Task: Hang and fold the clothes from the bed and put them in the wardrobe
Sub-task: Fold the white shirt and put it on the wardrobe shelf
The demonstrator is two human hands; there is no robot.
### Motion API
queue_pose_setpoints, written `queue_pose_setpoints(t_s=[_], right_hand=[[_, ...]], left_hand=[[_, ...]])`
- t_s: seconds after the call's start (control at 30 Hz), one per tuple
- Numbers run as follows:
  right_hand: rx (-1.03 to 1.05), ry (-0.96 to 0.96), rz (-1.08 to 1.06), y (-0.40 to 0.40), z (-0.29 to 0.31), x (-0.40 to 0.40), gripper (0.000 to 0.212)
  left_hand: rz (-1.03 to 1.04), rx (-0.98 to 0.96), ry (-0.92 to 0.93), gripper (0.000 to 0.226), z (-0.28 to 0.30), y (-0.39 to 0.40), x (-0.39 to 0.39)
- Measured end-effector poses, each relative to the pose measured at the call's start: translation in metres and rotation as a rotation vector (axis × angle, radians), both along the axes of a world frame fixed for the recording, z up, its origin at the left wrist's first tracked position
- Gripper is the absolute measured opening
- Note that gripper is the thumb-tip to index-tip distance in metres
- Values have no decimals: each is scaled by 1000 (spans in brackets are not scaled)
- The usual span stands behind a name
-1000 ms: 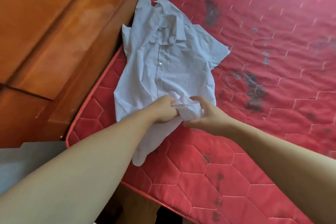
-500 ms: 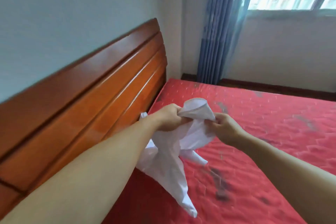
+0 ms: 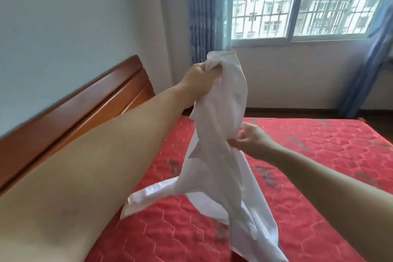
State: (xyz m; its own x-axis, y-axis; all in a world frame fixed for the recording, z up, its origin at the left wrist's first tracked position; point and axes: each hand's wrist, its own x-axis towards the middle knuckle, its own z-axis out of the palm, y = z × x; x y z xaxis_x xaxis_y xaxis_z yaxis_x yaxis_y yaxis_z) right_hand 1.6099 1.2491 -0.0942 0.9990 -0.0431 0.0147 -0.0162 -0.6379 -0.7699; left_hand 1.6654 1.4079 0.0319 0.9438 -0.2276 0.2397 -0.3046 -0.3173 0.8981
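1. Step in hand, as judged: the crumpled white cotton shirt [image 3: 221, 125] is being sorted out in the air so that it can be hung or folded. It hangs above the red quilted mattress [image 3: 319, 166] of the bed, clear of it at the top; whether its lowest folds touch the mattress cannot be told.
2. To do this well, find the collar or a shoulder seam first, take one shoulder in each hand, and let the body drop straight. One sleeve sticks out sideways low on the left and should be shaken free of the twist before any fold.
3. Left hand [image 3: 196, 81]: raised, fingers curled tightly round a bunched top portion of the shirt, carrying its weight.
4. Right hand [image 3: 252, 139]: lower, at the shirt's mid-length, fingers part-curled with thumb and fingertips meeting the cloth edge; it appears to pinch the fabric lightly, though the grip is not fully clear.
5. The wooden headboard [image 3: 85, 110] stands to the left. No wardrobe or hanger is in view.
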Motion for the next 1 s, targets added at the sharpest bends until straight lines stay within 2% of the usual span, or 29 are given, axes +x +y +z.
queue_pose_setpoints(t_s=[0.07, 0.2, 0.27, 0.33, 0.43, 0.53, 0.63, 0.7, 0.8, 0.83, 0.87, 0.93, 0.97, 1.0], right_hand=[[-91, 95, 5, -36, -19, -14, 8], [-210, 212, 86, -104, -53, -44, 7], [-214, 207, 65, -131, -60, -53, 23], [-124, 230, 31, -157, -58, -58, 35], [13, 255, 37, -194, -42, -61, 40], [110, 180, 0, -221, -17, -67, 38], [178, 125, -93, -233, 17, -80, 30], [307, 98, -175, -235, 41, -89, 30], [505, 76, -296, -238, 70, -99, 34], [551, 49, -320, -240, 78, -103, 37], [590, 12, -356, -243, 85, -108, 38], [640, -75, -462, -252, 99, -115, 34], [657, -116, -508, -257, 105, -119, 32], [681, -145, -545, -262, 111, -124, 31]], left_hand=[[9, -32, -6, 25, 3, -35, -11], [21, -101, 34, 23, 9, -106, -35], [20, -94, 25, 24, 14, -137, -46], [54, -63, -10, 25, 18, -158, -51], [166, 111, -80, 18, 19, -170, -54], [184, 319, 8, 20, 6, -173, -52], [91, 727, 73, 25, -17, -182, -61], [64, 887, 48, 34, -30, -193, -69], [-18, 839, 21, 71, -50, -216, -89], [-42, 794, -30, 75, -56, -224, -99], [-59, 733, -108, 71, -59, -233, -113], [-57, 543, -291, 40, -61, -248, -139], [-59, 421, -311, 21, -59, -255, -151], [-96, 304, -249, 23, -57, -261, -162]])
